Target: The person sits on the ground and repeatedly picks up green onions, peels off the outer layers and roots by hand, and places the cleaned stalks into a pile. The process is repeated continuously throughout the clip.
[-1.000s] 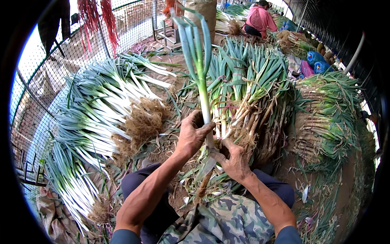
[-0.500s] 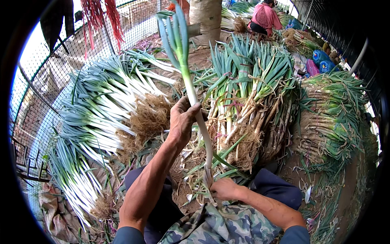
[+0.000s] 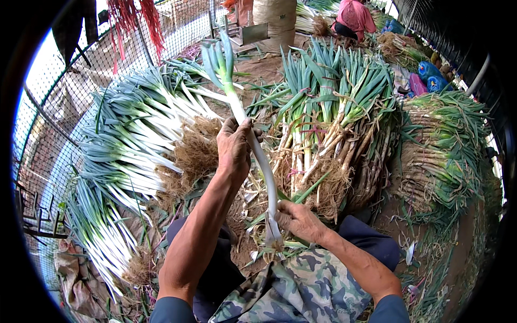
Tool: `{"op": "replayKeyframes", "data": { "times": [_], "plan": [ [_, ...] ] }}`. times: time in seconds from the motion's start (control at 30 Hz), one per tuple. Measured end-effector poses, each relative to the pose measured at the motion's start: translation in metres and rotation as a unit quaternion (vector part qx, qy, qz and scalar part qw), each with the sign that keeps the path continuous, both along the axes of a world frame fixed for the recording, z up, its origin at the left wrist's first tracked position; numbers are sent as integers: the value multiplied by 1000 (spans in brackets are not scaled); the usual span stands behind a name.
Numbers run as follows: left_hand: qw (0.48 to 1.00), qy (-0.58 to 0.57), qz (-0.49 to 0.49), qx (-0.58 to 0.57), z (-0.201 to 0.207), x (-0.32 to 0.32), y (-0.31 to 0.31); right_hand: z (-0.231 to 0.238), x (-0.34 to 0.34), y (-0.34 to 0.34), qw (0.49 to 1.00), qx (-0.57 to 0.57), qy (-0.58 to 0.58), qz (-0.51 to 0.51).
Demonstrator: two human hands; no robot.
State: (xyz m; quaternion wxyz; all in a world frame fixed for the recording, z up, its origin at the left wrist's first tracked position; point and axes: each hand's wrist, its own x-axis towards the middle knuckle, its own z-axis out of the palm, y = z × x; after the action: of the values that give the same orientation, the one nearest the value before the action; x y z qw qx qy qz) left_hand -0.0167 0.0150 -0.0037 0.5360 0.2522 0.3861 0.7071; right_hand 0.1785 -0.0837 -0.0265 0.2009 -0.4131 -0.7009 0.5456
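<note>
The left hand [image 3: 235, 146] grips a leek [image 3: 263, 167] mid-stalk; the right hand [image 3: 301, 220], half-curled, is at its lower end, grip unclear.

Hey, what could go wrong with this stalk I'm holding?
The long, white-stemmed, green-leaved onion stalk curves below the bare left hand, so it might snap if bent further. The loose, pale, papery skin at its lower end, beside the bare right hand, could tear unevenly.

Leek [image 3: 264, 162]: held slanting, green leaves up-left, white stalk bowed, loose skin at lower end.
</note>
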Motion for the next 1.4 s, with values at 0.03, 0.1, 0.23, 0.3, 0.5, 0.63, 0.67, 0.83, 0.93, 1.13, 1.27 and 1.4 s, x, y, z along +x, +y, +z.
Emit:
{"op": "replayKeyframes", "data": {
  "times": [0.03,0.1,0.23,0.3,0.5,0.63,0.67,0.83,0.93,1.13,1.27,1.4],
  "plan": [
    [1000,12,21,-1,0,0,1,-2,-2,-3,999,-35,-12,7],
    [997,47,54,-18,3,-2,-1,0,-4,-8,996,17,-70,43],
    [990,96,93,-45,2,-5,1,-11,-6,-20,992,106,-63,25],
    [989,91,98,-60,-4,-16,8,-13,-5,-23,983,167,-73,30],
    [989,54,127,-62,-29,-20,21,-9,3,-42,944,303,-99,89],
    [977,34,181,-112,-11,-28,30,-22,20,-68,913,258,-183,257],
    [975,64,176,-116,-6,-43,34,-37,24,-85,878,176,-245,372],
    [994,15,95,-45,-13,-84,34,-41,63,-53,840,101,-435,308],
    [996,-63,60,-36,-7,-52,26,-16,61,-11,923,193,-326,72],
    [977,-129,-168,-17,-3,-1,2,25,21,24,968,239,-30,-74],
    [947,-82,-309,11,-7,25,-10,20,3,32,974,217,17,-70],
    [935,-122,-333,30,4,38,-17,2,-2,38,986,120,94,-65]
  ]
}}
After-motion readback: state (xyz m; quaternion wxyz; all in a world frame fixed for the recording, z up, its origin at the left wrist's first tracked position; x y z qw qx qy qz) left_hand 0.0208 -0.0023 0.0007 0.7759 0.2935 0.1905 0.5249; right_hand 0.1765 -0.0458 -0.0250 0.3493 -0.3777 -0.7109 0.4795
